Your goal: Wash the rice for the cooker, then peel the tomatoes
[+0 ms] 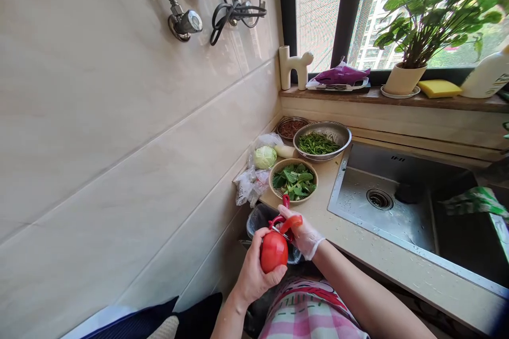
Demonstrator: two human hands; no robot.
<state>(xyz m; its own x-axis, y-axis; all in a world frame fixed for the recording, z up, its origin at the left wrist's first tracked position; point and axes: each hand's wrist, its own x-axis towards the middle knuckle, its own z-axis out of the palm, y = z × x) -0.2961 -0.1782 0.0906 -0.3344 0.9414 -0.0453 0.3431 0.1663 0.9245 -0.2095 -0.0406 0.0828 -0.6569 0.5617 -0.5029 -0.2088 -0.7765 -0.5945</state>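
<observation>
My left hand (254, 270) is bare and wraps round a red tomato (273, 252), part of which has been peeled. A red peeler (286, 201) is gripped in my right hand (305, 234), which wears a clear thin glove. The peeler's blade sits at the top of the tomato, and a strip of tomato skin (292, 223) curls up from it. Both hands are over a bin (258, 217) lined with a plastic bag, below the counter's edge. My fingers partly hide the peeler's handle.
Leafy greens fill a beige basket (271, 183). Behind it are a metal colander (342, 140) of green beans, a cabbage (265, 157) and a white radish (285, 151). A sink (358, 206) lies to the right. The sill holds a potted plant (405, 79) and a yellow sponge (439, 88).
</observation>
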